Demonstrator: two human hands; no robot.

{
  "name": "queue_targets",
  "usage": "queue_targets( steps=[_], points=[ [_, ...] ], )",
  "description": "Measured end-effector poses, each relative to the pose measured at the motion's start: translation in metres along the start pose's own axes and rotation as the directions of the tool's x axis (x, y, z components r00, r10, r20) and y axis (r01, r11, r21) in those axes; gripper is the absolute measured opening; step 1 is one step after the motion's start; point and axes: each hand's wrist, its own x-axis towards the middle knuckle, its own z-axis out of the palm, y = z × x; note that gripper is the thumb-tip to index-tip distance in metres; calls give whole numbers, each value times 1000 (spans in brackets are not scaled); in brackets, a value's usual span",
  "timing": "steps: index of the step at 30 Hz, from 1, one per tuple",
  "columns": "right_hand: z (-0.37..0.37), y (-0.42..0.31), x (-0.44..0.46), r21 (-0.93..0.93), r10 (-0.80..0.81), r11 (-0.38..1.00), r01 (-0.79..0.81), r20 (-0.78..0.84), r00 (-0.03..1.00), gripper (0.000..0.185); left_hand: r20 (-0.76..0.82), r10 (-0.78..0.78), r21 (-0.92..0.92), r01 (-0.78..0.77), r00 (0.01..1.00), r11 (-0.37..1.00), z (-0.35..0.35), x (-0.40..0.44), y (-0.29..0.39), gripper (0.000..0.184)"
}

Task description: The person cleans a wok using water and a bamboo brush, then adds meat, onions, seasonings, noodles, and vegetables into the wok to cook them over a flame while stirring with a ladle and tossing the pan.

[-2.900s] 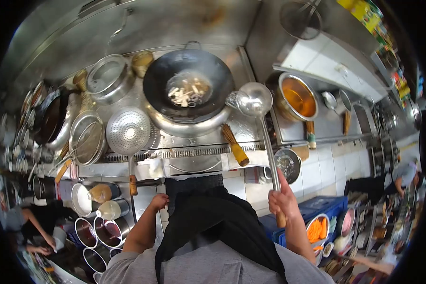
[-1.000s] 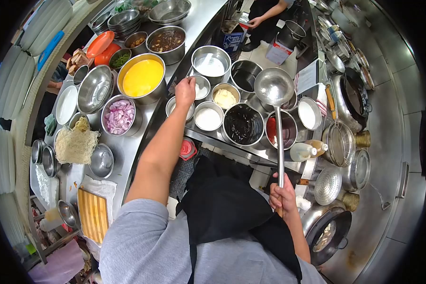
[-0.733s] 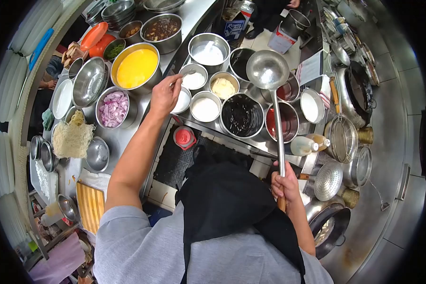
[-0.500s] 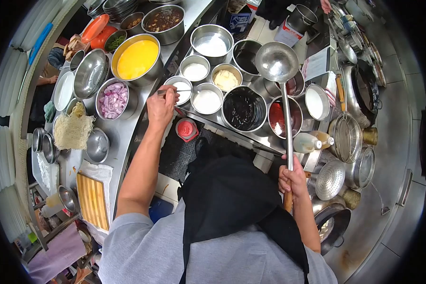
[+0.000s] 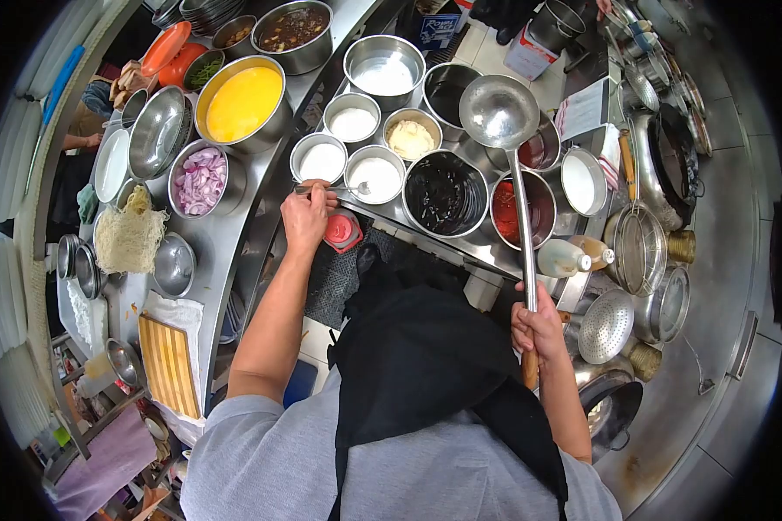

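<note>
My left hand (image 5: 308, 214) is closed on a small metal spoon (image 5: 343, 188). The spoon's tip is over a steel pot of white powder or grains (image 5: 380, 173); I cannot tell whether it touches the contents. Just beyond that hand stands another pot of white grains (image 5: 321, 161). My right hand (image 5: 537, 323) is wrapped round the shaft of a long ladle (image 5: 499, 113), just above its wooden end. The ladle's bowl looks bare and is raised over the pots. Below its shaft lies a pot of red sauce (image 5: 523, 213), beside a pot of dark sauce (image 5: 446, 194).
On the left counter stand a pot of yellow liquid (image 5: 242, 102), chopped onions (image 5: 201, 181) and a cutting board (image 5: 169, 366). To the right are squeeze bottles (image 5: 565, 258), a strainer (image 5: 637, 252), a perforated skimmer (image 5: 605, 327) and a wok (image 5: 614, 408). A red-topped container (image 5: 342, 230) sits below my left hand.
My left hand has moved slightly right and down with the spoon, from the nearest white pot to the pot on its right. The right hand and ladle have barely shifted.
</note>
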Motion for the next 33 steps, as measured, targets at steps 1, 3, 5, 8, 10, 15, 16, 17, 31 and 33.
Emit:
queue_targets(
  steps=[1,3,5,8,10,15,16,17,31,33],
  points=[
    [0,-1,0,-3,0,1000,0,3,1000,46,-16,-20,-54,19,1000,998,0,1,-5,32],
    [0,-1,0,-16,5,1000,-5,-3,1000,46,-20,-28,-71,26,999,997,0,2,-12,32],
    [0,-1,1,-29,10,1000,-11,-7,1000,47,-28,-36,-88,34,999,996,-2,1,-16,32],
    [1,-3,-1,-42,15,999,-15,2,1000,47,-48,-56,-133,49,997,990,-7,-1,-10,30],
    [2,-6,-6,-56,43,997,-43,-1,999,48,-64,-54,-152,43,997,987,-14,-4,-2,29],
    [4,-9,-24,-94,127,987,-130,-38,991,47,-38,-46,-226,36,998,973,-31,-3,10,28],
    [5,-10,-27,-95,157,982,-161,-50,986,47,-46,-55,-248,42,997,968,-33,-4,14,28],
    [6,-11,-28,-93,155,983,-159,-49,987,47,-53,-63,-269,47,997,962,-34,-4,16,27],
    [32,-30,-57,-171,290,941,-292,-40,956,74,-17,311,125,-307,950,944,-7,24,72,26],
    [31,-23,-59,-146,275,948,-281,-59,959,76,-28,301,152,-294,953,944,-10,41,64,26]
  ],
)
